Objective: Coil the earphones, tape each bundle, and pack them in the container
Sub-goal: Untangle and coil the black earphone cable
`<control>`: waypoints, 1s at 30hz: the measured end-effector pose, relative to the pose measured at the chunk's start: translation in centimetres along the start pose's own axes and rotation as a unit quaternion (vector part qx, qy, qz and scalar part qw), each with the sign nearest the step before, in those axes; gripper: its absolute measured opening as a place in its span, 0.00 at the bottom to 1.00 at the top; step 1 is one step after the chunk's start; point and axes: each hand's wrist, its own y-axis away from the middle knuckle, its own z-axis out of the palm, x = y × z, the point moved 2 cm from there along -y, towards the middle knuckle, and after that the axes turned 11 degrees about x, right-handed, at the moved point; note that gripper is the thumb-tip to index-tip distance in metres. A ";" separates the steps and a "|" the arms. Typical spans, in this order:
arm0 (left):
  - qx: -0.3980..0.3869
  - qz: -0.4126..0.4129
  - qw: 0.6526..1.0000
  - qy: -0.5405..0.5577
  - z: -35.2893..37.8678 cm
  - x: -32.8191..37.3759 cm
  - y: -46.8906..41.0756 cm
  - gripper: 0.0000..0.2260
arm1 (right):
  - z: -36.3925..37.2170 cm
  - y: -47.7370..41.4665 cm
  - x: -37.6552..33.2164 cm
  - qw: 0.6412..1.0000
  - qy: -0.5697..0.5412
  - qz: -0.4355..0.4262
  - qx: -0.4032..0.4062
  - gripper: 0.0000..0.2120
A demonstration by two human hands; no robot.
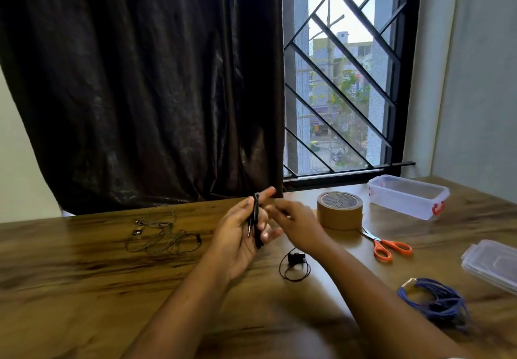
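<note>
The left hand [237, 237] fingers grasp the black earphones [255, 213]; at three o'clock, the right hand [293, 219] is blurred, so I cannot tell its grip.

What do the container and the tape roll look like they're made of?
Container: clear plastic, fairly glossy; the table shows through its walls. Tape roll: brown and matte, probably packing tape on a card core, though paper or plastic backing can't be told.

Tape roll [340, 214] is brown, scissors [376, 240] orange-handled, one earphone bundle [436, 300] blue.
</note>
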 end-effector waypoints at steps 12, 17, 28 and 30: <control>0.183 0.183 0.923 -0.284 -5.4 0.8 -3.1 0.18 | 3.4 1.9 -2.4 0.962 0.138 -0.105 -0.211 0.09; 0.069 0.159 0.861 -0.479 -4.8 -0.2 -2.8 0.14 | 0.8 0.9 -3.6 0.938 0.227 -0.252 -0.077 0.12; 0.034 0.238 0.773 -0.587 -3.2 0.9 -1.6 0.12 | -2.5 -0.3 -0.6 0.922 0.305 -0.232 0.048 0.11; 0.060 0.262 0.738 -0.620 -3.7 1.3 -1.6 0.13 | -2.7 -0.2 -0.1 0.929 0.304 -0.206 0.050 0.07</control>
